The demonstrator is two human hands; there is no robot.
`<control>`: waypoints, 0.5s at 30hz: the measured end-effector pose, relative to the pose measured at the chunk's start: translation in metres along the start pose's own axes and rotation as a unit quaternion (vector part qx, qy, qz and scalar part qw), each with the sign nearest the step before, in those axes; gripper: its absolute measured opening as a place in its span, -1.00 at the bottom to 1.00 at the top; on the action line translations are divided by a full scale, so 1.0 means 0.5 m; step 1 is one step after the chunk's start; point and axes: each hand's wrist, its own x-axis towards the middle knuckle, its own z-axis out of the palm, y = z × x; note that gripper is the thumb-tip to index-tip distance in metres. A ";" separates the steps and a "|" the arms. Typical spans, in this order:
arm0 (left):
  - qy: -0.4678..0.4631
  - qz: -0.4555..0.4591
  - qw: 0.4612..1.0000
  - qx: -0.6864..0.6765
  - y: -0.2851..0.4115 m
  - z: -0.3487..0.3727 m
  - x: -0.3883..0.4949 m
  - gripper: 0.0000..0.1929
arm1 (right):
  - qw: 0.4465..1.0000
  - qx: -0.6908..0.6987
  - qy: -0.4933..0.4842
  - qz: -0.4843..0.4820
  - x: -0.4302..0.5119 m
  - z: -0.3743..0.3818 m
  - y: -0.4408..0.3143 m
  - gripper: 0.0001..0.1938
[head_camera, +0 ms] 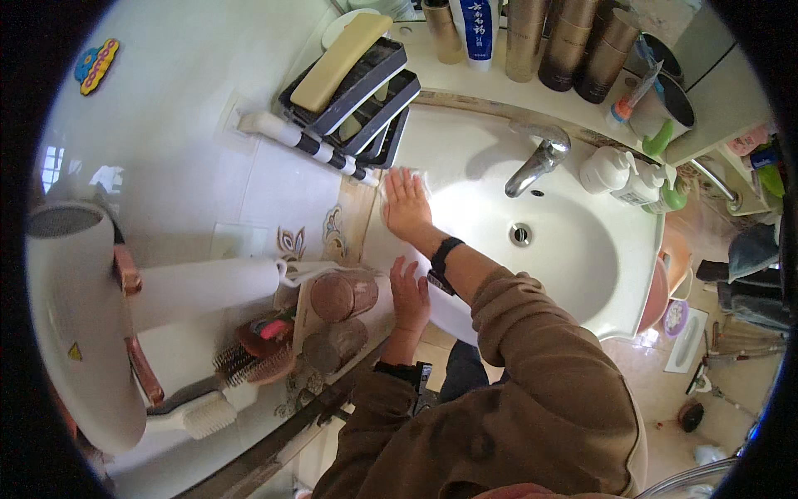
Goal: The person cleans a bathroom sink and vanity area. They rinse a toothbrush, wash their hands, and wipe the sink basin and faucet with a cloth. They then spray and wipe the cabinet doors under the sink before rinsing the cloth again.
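My right hand (406,207) lies flat on a thin white cloth (425,181), pressing it on the left rim of the white ceramic washbasin (561,262). The cloth shows at the fingertips and along the side of the hand; the rest is hidden under the palm. Below it, my left hand (409,298) is raised by the basin's front left edge, fingers apart, with nothing visible in it. Up and right of the hands, a chrome faucet (541,163) stands over the bowl and its round drain (520,234).
Stacked black soap trays (368,93) jut from the left wall above a black-and-white striped rod (312,146). Bottles (567,43) line the back ledge; pump bottles (605,171) stand at the right rim. A hair dryer (81,337), cups (343,293) and brushes (262,349) are at the left.
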 end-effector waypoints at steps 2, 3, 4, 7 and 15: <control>0.012 0.037 0.997 0.064 -0.014 0.016 0.021 -0.66 | 0.999 -0.005 -0.009 0.045 0.056 -0.008 0.021 -0.38; 0.017 0.056 0.994 0.095 -0.019 0.024 0.030 -0.66 | 0.997 -0.012 -0.011 0.069 0.083 -0.013 0.033 -0.37; 0.028 0.052 0.995 0.080 -0.022 0.033 0.039 -0.65 | 0.996 -0.020 -0.023 0.083 0.108 -0.019 0.046 -0.38; 0.019 0.025 0.991 0.128 -0.021 0.045 0.050 -0.66 | 0.994 -0.021 -0.051 0.090 0.167 -0.042 0.104 -0.39; 0.007 0.026 0.983 0.181 -0.008 0.045 0.048 -0.64 | 0.970 -0.090 0.112 0.193 0.053 -0.056 0.299 -0.39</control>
